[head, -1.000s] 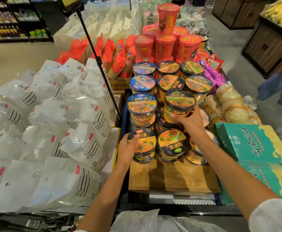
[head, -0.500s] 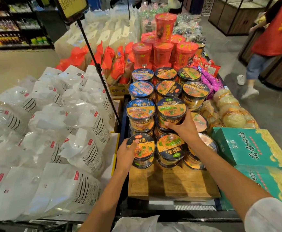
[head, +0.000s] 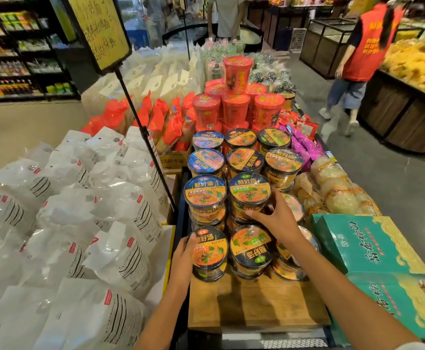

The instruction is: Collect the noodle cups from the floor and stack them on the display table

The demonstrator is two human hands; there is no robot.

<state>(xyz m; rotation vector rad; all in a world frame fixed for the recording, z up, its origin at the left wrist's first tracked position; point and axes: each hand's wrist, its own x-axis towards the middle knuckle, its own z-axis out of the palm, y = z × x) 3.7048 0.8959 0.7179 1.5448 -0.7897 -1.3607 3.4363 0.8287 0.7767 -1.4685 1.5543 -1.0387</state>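
Centre frame, right hand (head: 273, 218) curls around the dark round foil-lidded noodle cup (head: 250, 194), seating it on the stack; left hand (head: 184, 256) grips the lower-left front-row cup (head: 209, 253) on the wooden display table (head: 254, 306). Best square it, then release.

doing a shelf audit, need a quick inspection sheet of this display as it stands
surface: wooden display board, front part bare
job's things: dark noodle cups in stacked rows; red noodle cups piled behind
clutter: white bags left, green boxes right
hands: left hand grips front-left cup; right hand grips second-tier cup
cables: nothing seen
surroundings: yellow sign, person in red vest
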